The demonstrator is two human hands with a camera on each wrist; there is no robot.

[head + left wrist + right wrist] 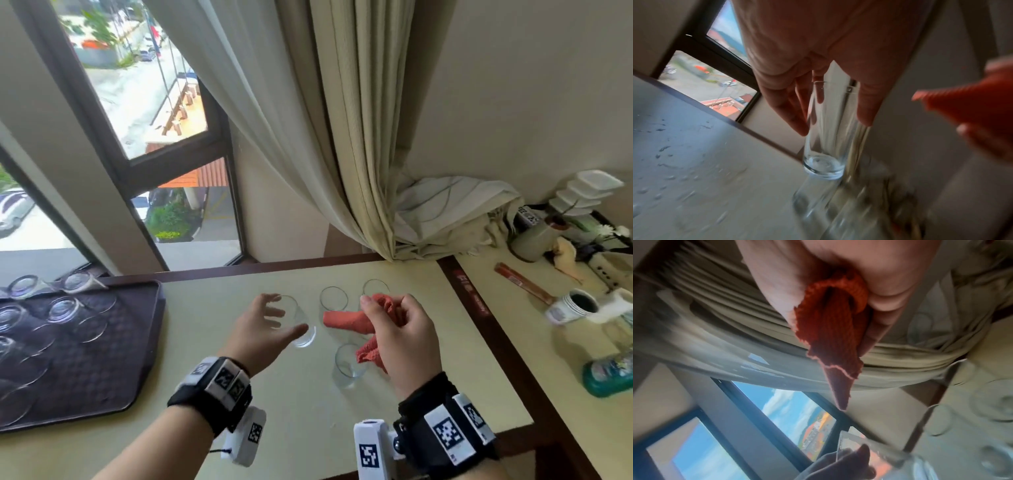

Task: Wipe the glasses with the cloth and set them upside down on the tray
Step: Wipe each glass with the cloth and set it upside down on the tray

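Left hand [263, 325] cups smooth clear glass [298, 323]; right hand [399, 334] bunches ribbed orange cloth [356, 325].

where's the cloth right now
In the head view the cloth is right of centre over the table, bunched in the right hand, above the upright glasses.

The table [342, 428] is viewed steeply downward from head height, towards the window [150, 102]. From each wrist, a very near view along the palm is given, tilted and partly blurred. The red cloth [970, 104] and the clear glass [824, 133] are apparently shared by all three views
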